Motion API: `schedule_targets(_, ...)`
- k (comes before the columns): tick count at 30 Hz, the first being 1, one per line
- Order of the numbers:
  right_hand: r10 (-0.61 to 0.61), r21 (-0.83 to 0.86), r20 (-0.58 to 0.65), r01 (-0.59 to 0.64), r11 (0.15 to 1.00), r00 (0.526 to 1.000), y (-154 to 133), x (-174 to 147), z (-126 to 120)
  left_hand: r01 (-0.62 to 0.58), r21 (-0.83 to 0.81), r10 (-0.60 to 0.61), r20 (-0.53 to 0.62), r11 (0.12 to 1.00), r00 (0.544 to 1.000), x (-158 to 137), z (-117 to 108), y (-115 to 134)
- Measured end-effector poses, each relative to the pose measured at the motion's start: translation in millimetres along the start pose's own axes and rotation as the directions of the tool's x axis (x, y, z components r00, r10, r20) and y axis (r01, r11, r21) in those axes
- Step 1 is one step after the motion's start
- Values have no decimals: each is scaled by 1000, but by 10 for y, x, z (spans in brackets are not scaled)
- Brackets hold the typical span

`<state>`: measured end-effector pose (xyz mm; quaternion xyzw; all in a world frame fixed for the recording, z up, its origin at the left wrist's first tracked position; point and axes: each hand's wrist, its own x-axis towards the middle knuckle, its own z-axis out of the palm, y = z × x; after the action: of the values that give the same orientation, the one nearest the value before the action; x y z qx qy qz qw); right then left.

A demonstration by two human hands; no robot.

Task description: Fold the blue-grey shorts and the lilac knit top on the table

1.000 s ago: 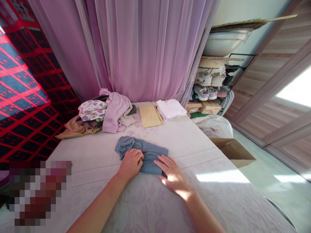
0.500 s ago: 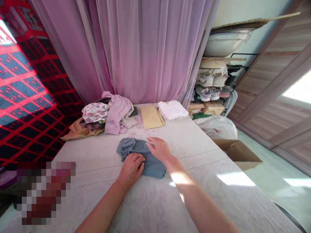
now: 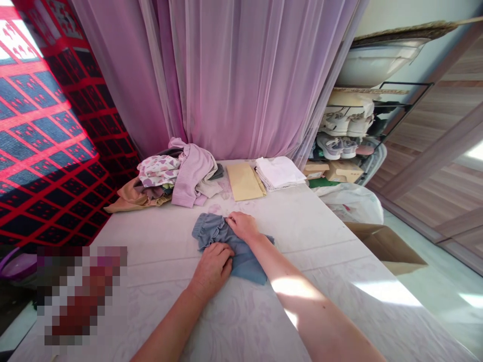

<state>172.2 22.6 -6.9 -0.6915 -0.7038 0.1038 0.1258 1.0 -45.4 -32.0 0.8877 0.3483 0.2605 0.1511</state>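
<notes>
A blue-grey garment (image 3: 251, 269) with a gathered, elastic-looking waistband lies partly folded on the table; it looks like a pair of pants. My left hand (image 3: 216, 261) rests at its near left edge, fingers curled down over the cloth, with the thumb side toward the middle. At the far edge, my right hand (image 3: 243, 226) has its fingers closed on the fabric, and my right forearm crosses over part of the garment. The cloth is rumpled between the hands, and a flap of it shows to the right of my right wrist.
A heap of loose clothes (image 3: 192, 173) lies at the back left of the table (image 3: 158, 286). Beside it are a folded yellow cloth (image 3: 243, 183) and a white folded stack (image 3: 281, 171). Off the right edge stand a cardboard box (image 3: 388, 246) and a shoe rack (image 3: 392, 108).
My right fingers have come down and closed on the garment's far edge, and the cloth there has bunched up. The left hand stays on the garment. The whole view has shifted slightly.
</notes>
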Motion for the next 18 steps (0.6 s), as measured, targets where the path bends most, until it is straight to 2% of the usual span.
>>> schedule_targets(3,-90,95,-96,99,991,991,68,-106,-39,-62,18,63,-106,998,992,-25,-8,7)
schedule_targets(6,-147,61,-169,159,985,974,187,-254,2,-94,76,107,-194,993,975,-36,-5,6)
schedule_targets(9,-69,1,-152,70,998,986,350,-359,45,-110,96,121,-129,989,984,-20,5,5)
schedule_targets(12,40,31,-160,-35,999,986,558,-424,-21,-87,67,91,-60,994,994,3,-16,22)
schedule_targets(16,183,111,-122,-170,979,975,837,-619,-199,-87,64,91,-55,994,994,-1,-93,71)
schedule_targets(18,216,123,-99,-204,971,971,916,-768,-247,-114,74,118,-59,991,991,-25,-106,104)
